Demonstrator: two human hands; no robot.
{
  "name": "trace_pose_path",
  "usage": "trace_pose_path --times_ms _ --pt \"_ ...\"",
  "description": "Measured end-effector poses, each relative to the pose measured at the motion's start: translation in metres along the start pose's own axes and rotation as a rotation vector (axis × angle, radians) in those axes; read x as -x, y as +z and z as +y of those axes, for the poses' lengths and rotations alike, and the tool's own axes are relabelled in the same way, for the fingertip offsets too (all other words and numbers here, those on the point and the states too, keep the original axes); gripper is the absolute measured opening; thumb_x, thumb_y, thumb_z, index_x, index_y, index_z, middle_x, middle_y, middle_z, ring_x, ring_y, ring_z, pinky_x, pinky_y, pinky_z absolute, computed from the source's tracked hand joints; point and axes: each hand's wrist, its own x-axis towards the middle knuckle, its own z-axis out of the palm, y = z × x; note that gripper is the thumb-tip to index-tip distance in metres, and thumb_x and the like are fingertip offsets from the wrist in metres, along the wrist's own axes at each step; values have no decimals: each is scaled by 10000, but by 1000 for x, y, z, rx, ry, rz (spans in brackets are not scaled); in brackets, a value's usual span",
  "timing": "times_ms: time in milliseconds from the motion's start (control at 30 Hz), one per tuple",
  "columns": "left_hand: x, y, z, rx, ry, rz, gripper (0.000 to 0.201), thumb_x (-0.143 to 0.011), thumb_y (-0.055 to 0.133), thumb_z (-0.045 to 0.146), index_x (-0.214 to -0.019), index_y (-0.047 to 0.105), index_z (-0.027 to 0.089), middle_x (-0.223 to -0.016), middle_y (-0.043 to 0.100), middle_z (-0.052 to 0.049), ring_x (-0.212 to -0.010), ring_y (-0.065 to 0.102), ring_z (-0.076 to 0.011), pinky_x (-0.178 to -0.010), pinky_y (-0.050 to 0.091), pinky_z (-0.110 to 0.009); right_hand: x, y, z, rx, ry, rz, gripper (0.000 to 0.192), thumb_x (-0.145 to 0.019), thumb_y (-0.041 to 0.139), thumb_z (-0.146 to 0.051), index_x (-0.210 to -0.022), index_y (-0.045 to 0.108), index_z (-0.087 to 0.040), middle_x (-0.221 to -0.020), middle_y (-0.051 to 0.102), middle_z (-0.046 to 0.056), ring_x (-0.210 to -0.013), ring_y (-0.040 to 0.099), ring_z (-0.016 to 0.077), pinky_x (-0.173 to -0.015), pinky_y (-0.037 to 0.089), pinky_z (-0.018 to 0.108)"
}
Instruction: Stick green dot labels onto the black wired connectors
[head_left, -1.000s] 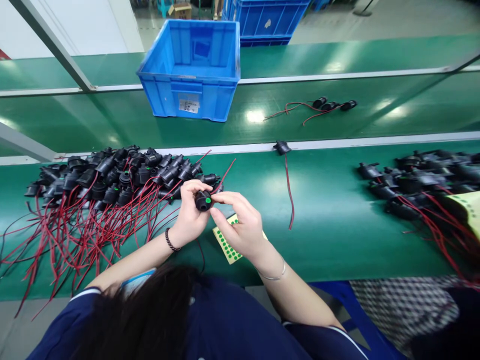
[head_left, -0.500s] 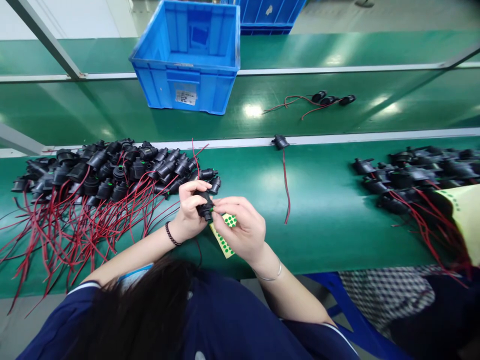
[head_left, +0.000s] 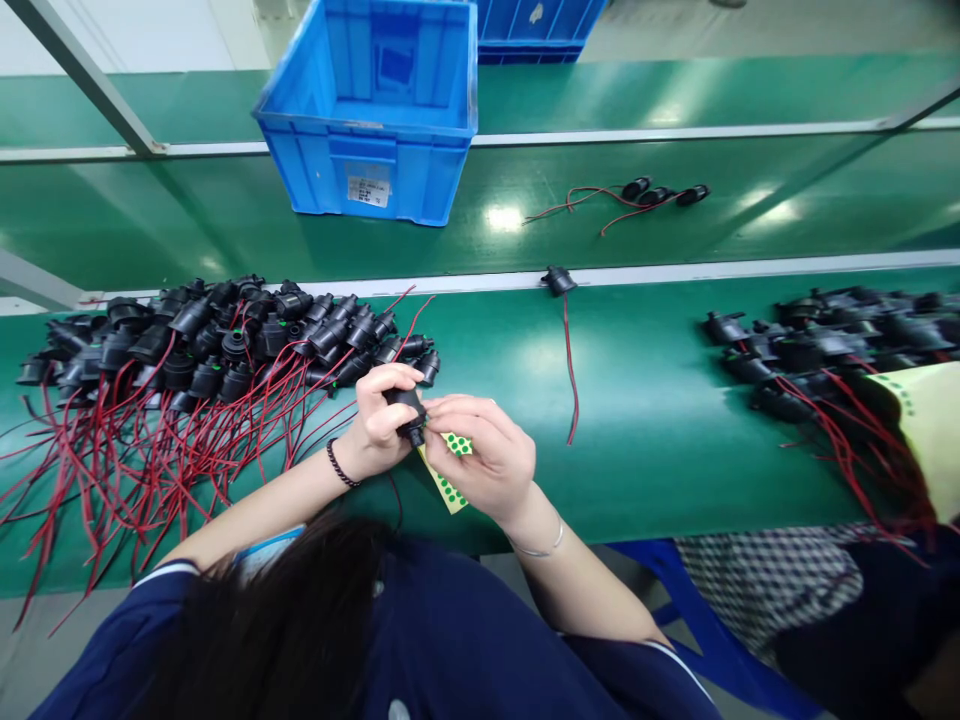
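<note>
My left hand (head_left: 379, 420) grips a small black plastic part (head_left: 409, 412) with red and black wires, just above the green table. My right hand (head_left: 487, 455) is closed over a yellow sheet of green dot stickers (head_left: 450, 470), and its fingertips touch the part's end. Just left of my hands lies a big pile of the same black wired parts (head_left: 225, 340), their red wires fanned toward me.
A blue crate (head_left: 375, 110) stands on the far conveyor belt, three wired parts (head_left: 660, 193) to its right. One single part (head_left: 561, 282) lies at the belt rail. Another pile (head_left: 832, 345) and a yellow sticker sheet (head_left: 930, 420) lie at the right, by a neighbour's checked clothing (head_left: 765, 590).
The part has been turned in my left hand, so the green dot on its face no longer shows. My right fingers stay pressed at its end. The view shifted slightly.
</note>
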Motion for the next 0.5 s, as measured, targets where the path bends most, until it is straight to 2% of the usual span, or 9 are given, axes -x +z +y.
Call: trace_pose_path --times_ms 267,500 --pt "4 -3 -5 -6 33 -29 273 -828 644 120 -983 516 306 -1148 532 30 -1004 648 -169 -778 569 -361 4 3 4 -40 -6 6 274 -775 675 2 -929 673 -224 -905 751 30 -861 762 176 -824 670 317" --pt "9 -4 -7 -37 -19 -4 202 -863 657 225 -961 499 304 -1074 531 17 -916 654 -162 -687 577 -336 3 3 3 18 -15 6 271 -782 688 -33 -959 657 -236 -912 757 31 -842 764 175 -828 680 324"
